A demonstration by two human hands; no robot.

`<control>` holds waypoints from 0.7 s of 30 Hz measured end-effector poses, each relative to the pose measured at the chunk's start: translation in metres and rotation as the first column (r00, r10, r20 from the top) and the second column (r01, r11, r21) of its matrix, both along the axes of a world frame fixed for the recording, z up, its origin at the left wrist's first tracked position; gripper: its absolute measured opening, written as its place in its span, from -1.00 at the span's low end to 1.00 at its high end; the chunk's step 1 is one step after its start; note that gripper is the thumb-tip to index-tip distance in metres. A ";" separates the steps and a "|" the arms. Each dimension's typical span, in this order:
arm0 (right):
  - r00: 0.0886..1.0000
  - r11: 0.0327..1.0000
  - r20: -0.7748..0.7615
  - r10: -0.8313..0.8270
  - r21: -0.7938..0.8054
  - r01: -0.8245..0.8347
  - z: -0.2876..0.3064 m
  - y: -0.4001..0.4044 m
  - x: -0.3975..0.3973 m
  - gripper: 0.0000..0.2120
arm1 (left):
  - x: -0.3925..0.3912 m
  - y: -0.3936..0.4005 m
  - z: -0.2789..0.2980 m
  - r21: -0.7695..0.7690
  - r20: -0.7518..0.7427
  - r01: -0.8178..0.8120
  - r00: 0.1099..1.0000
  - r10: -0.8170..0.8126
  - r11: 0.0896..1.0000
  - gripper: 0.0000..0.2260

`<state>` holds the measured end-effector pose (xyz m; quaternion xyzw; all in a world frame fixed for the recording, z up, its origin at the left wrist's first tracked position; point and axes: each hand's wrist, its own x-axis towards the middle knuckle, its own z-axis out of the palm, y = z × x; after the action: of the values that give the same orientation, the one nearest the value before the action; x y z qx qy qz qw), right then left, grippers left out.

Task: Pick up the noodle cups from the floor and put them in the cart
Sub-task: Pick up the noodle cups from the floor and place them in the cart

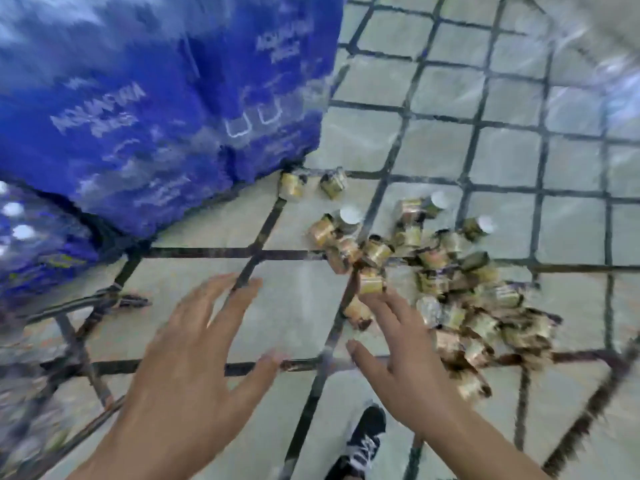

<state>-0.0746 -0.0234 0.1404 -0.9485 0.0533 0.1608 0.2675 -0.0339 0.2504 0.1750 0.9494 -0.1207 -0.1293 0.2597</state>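
Several gold-and-brown noodle cups (446, 282) lie in a heap on the tiled floor, right of centre. Two more cups (313, 184) lie apart near the blue packs. My left hand (194, 348) is open with its fingers spread above the floor, holding nothing. My right hand (398, 348) is open too, its fingertips close to one cup (371, 281) at the near edge of the heap; I cannot tell whether they touch it. The cart's wire frame (83, 344) shows at the lower left. The whole view is blurred.
Big blue shrink-wrapped packs of water bottles (156, 98) fill the upper left. A black shoe (363, 441) stands on the floor at the bottom, between my arms. Pale floor tiles (502, 98) with dark joints stretch to the upper right.
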 end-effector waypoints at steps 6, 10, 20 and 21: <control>0.932 0.989 -0.342 -0.121 -0.120 0.084 -0.053 -0.195 -0.049 -0.31 | 0.038 -0.178 -0.086 0.136 -0.254 0.156 0.960 -0.117 0.978 -0.25; 0.878 0.962 -0.413 -0.243 -0.218 0.163 -0.106 -0.272 -0.064 -0.20 | 0.060 -0.246 -0.145 0.174 -0.327 0.238 0.929 -0.172 0.956 -0.24; 0.806 0.911 -0.462 -0.370 -0.352 0.217 -0.313 -0.329 0.004 0.08 | 0.131 -0.313 -0.374 0.095 -0.639 -0.437 0.663 0.391 0.895 -0.20; 0.806 0.907 -0.464 -0.367 -0.370 0.199 -0.336 -0.333 0.012 0.11 | 0.139 -0.315 -0.403 0.082 -0.664 -0.488 0.623 0.412 0.869 -0.17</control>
<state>-0.0626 -0.3563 -0.1954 -0.8790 0.2906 0.3603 0.1149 0.1050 -0.0644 -0.2278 0.8244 0.2141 -0.3816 0.3590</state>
